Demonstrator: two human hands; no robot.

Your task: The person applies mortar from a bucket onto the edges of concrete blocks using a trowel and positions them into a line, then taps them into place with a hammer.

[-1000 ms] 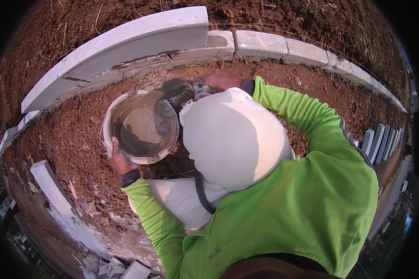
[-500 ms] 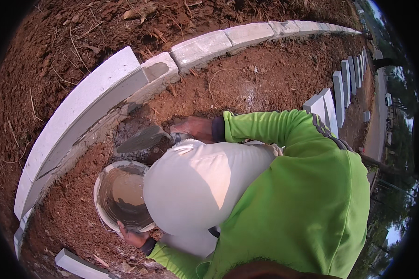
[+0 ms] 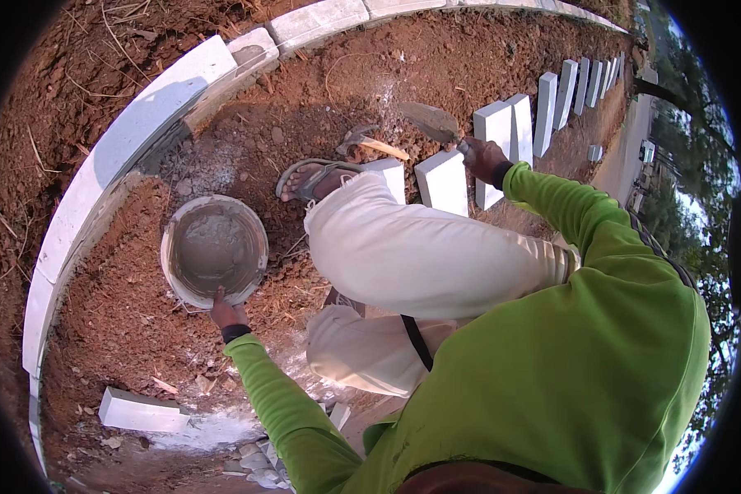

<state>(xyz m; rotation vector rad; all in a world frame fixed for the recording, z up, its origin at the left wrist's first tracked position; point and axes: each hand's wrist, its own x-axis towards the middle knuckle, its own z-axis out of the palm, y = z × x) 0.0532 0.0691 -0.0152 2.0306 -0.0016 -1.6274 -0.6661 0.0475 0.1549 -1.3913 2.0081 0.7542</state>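
My left hand grips the near rim of a round bucket with wet grey mortar inside. My right hand holds the handle of a pointed trowel, its grey-smeared blade raised over the soil beside white kerb blocks. Left of the trowel lies a hammer-like tool with a wooden handle, just beyond my sandalled foot.
A curved kerb of white blocks runs along the left and top. Loose blocks stand in a row toward the upper right, another lies lower left, with rubble below. A road and trees are at right.
My right hand and trowel have swung away from beside the bucket to the right, over the blocks. My bent leg has drawn back, uncovering my foot. The view has also turned.
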